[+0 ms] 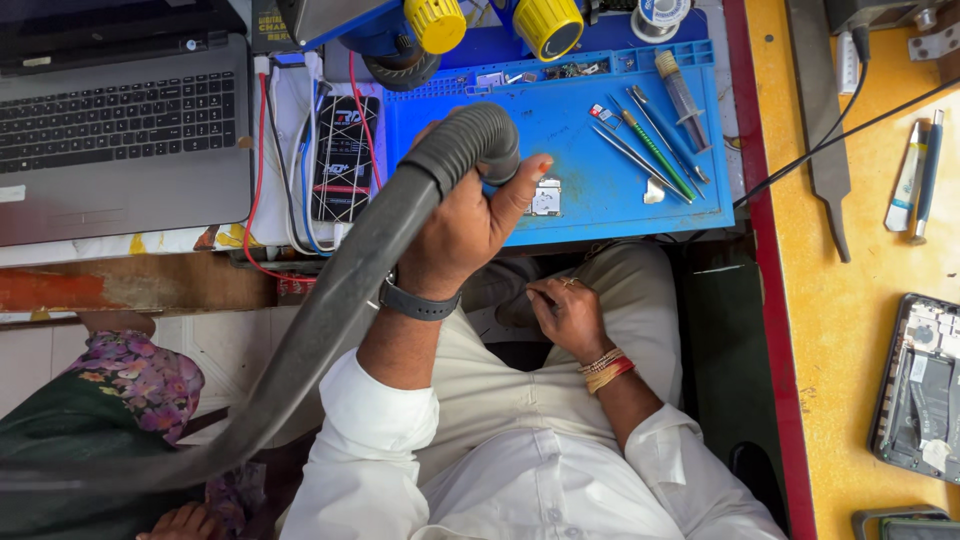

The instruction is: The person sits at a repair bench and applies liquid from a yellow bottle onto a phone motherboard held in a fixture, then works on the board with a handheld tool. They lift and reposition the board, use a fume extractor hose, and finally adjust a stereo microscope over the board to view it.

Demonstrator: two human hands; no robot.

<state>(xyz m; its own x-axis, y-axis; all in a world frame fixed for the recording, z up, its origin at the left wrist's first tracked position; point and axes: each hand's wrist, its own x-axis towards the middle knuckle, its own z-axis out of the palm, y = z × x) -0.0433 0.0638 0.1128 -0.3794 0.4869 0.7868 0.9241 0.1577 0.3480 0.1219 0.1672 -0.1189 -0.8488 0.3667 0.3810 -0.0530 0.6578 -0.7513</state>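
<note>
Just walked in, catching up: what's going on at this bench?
A person sits at a repair bench. The left hand grips a thick grey ribbed hose, its end held over a blue work mat near a small circuit board. The right hand rests in the lap, pinching what looks like a thin tool. Tweezers and a syringe lie on the mat; a laptop sits to the left, an opened device on the yellow table.
</note>
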